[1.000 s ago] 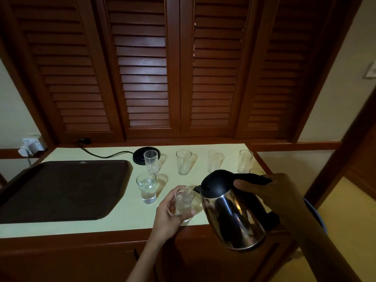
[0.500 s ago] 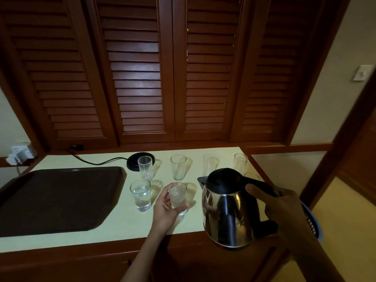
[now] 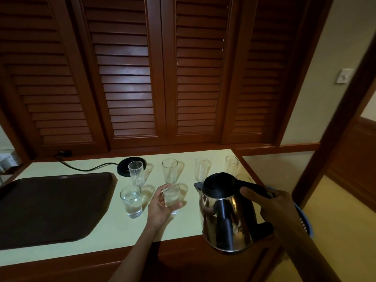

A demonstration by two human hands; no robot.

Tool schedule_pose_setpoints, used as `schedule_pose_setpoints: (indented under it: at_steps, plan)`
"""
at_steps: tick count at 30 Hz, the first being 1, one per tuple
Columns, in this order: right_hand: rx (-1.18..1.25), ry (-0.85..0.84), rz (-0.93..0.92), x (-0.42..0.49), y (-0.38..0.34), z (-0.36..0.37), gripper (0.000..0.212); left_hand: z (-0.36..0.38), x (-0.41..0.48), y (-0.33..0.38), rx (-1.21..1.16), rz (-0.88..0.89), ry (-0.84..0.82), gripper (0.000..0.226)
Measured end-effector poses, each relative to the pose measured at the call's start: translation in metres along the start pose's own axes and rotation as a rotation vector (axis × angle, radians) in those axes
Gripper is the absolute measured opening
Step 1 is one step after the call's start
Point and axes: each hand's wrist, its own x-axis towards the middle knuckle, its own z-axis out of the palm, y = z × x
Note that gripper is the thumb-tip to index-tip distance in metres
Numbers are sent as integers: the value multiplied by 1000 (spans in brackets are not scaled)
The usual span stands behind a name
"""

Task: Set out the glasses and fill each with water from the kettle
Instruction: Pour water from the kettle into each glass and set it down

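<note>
My left hand (image 3: pixel 162 206) is wrapped around a short clear glass (image 3: pixel 172 195) with water in it, low at the pale yellow surface (image 3: pixel 109 226), though I cannot tell whether its base is resting there or just off it. My right hand (image 3: pixel 272 206) is clenched round the black handle of the kettle (image 3: pixel 225 212), which hangs upright at the near right edge of the surface, spout (image 3: pixel 197 186) pointing left toward the glass. The main risk, as I judge it, is the kettle: it is a rounded, polished steel body that looks heavy, and it sits half past the wooden edge, so a loose grip or a careless swing could knock it against the edge or slop water. The glasses are thin, smooth and slippery-looking; if I set this one down crooked or too near the filled glass (image 3: pixel 131 200) just to its left, they could clink or tip. Behind stand four taller, narrow tumblers in a row, the left tumbler (image 3: pixel 136 173) in front of the round black kettle base (image 3: pixel 130 166) with its cord; they look empty, so most of the pouring is left, and reaching over the front glasses could topple one. Part of another glass shows behind the kettle. A dark matte tray (image 3: pixel 50 208) with rounded corners lies well to the left, and a blue perforated basket (image 3: pixel 304 220) peeks out behind my right wrist.
</note>
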Motion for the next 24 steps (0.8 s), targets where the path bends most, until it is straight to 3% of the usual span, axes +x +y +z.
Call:
schedule_pose_setpoints:
  at_steps: [4,5,8,9,10,12,14,16,20,24]
  plan:
    - [4,-5,18,-3,-4,-5,87,0,6,-6,-54,-22,2,75]
    - [13,-3,27,-3,-4,-6,86,0,5,-4,-57,-29,-3,83]
    - [49,9,75,-2,-2,-14,83,0,-12,6,-19,-80,-47,135]
    - [67,14,89,0,0,-18,81,3,-25,7,11,-113,-12,140]
    - [81,16,102,-1,2,-22,78,6,-40,3,14,-144,52,133]
    - [93,3,107,-3,4,-30,66,11,-71,-13,-113,-200,183,98]
    - [86,-1,87,-5,6,-37,58,19,-95,-22,-179,-251,133,62]
    - [69,29,75,-5,10,-45,57,33,-103,-23,-140,-243,66,46]
    - [29,115,67,-3,16,-57,52,72,-78,4,-80,-116,-35,43]
    - [-4,156,37,-2,19,-64,35,108,-37,15,-3,-57,19,83]
